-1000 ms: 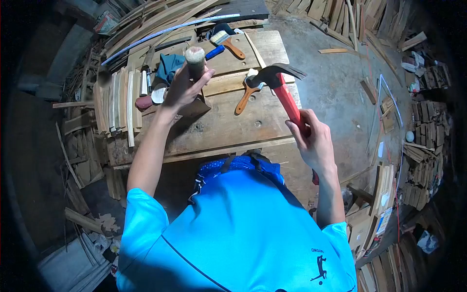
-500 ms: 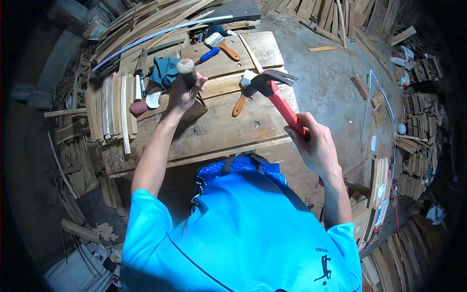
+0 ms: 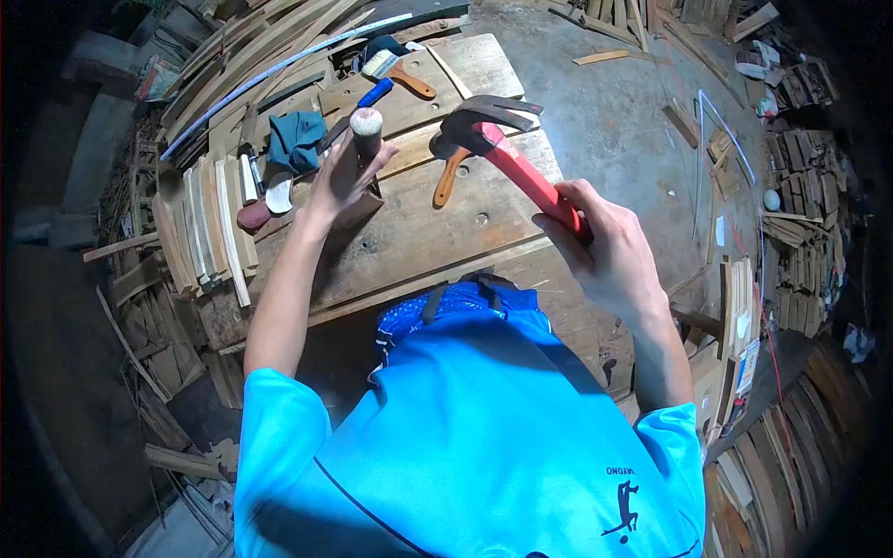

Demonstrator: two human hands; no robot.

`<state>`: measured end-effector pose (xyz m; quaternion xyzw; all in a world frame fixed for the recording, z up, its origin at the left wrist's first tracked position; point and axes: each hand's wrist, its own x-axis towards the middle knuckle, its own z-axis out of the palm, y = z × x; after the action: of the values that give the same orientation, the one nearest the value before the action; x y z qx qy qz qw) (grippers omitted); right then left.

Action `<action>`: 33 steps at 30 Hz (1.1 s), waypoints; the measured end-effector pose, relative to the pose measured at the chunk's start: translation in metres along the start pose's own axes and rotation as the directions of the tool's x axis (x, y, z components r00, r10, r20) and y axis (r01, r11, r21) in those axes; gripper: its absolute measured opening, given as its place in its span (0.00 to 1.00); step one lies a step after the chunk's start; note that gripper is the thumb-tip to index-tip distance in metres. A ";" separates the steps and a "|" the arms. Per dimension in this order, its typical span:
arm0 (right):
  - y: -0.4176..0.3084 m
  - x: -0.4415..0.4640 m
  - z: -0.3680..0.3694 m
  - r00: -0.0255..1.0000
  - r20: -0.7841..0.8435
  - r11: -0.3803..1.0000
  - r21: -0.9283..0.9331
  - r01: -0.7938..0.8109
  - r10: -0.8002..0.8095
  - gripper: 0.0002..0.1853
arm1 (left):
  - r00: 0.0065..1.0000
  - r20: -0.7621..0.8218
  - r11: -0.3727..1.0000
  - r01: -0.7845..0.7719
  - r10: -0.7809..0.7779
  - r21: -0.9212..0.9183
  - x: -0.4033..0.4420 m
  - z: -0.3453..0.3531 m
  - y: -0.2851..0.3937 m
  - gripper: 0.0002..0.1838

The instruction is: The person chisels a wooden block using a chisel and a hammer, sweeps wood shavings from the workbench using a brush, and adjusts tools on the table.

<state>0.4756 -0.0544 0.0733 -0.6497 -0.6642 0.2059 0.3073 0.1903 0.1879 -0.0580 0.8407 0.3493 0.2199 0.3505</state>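
Note:
My left hand (image 3: 342,184) is closed around an upright chisel (image 3: 367,123) with a thick, round wooden handle. Its pale, worn end points up at me, and its blade is hidden below the hand. Under that hand a wooden block (image 3: 361,213) shows in part on the workbench (image 3: 428,237). In my right hand (image 3: 609,237) is a claw hammer (image 3: 530,172), gripped by its red handle. The hammer's dark head is raised over the bench, right of the chisel and apart from it. A brush with a wooden handle (image 3: 446,181) lies partly hidden beneath the hammer head.
Farther back on the bench are a wide paintbrush (image 3: 409,78), a blue-handled tool (image 3: 376,93) and a green cloth (image 3: 296,141). A tool with a dark red handle (image 3: 253,218) lies at the left beside wooden strips (image 3: 209,223). Timber is stacked around the floor (image 3: 605,112).
The hammer head has shifted left and up, closer to the chisel's end. The fingers of my left hand sit a little looser around the handle. The view has tilted slightly.

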 end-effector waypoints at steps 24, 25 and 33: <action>-0.002 0.013 0.017 0.995 -0.061 0.989 0.127 -0.073 0.081 0.15 | 0.965 0.244 0.988 -0.124 0.097 0.097 0.012 0.007 -0.038 0.52; 0.001 0.011 0.021 0.994 -0.050 0.988 0.129 -0.088 0.095 0.15 | 0.958 0.229 0.964 -0.211 0.171 0.163 0.014 0.009 -0.032 0.52; 0.008 -0.005 0.042 0.979 0.030 0.959 0.198 -0.202 0.200 0.15 | 0.977 0.120 0.974 -0.190 0.175 0.124 0.001 -0.009 -0.021 0.25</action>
<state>0.4532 -0.0540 0.0364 -0.6786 -0.5722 0.3048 0.3452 0.1763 0.2032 -0.0679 0.9016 0.2652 0.1814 0.2897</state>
